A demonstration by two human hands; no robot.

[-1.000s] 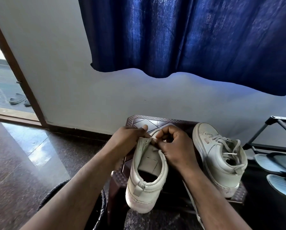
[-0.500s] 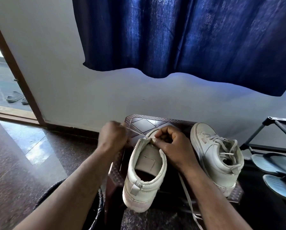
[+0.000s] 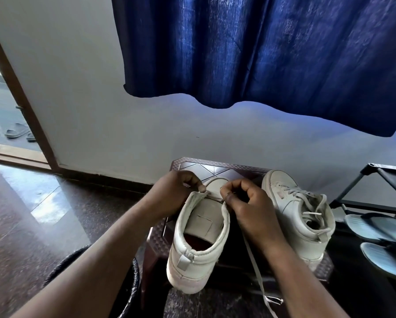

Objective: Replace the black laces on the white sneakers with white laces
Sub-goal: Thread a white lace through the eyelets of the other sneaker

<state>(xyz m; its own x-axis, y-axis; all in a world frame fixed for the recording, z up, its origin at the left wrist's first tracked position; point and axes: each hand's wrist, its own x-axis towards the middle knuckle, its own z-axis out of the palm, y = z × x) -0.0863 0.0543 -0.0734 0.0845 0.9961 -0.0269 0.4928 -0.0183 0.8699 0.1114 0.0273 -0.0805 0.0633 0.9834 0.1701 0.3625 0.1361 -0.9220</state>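
Observation:
Two white sneakers stand on a dark brown plastic stool (image 3: 220, 165). The near sneaker (image 3: 197, 255) has its heel toward me and its tongue bare. My left hand (image 3: 174, 191) pinches the left edge of its upper near the front eyelets. My right hand (image 3: 249, 210) pinches a white lace (image 3: 255, 269) at the right edge; the lace trails down past the stool's front. The other sneaker (image 3: 300, 216), on the right, is laced in white. No black lace is visible.
A black shoe rack (image 3: 376, 180) with pale blue flip-flops (image 3: 376, 228) stands at the right. A dark round bin rim (image 3: 132, 285) sits under my left forearm. A blue curtain (image 3: 261, 49) hangs above. Slippers (image 3: 18, 131) lie beyond the open doorway.
My left hand swung out to the left, drawing the lace, then came back to the left edge of the sneaker's upper. My right hand stayed at the right edge.

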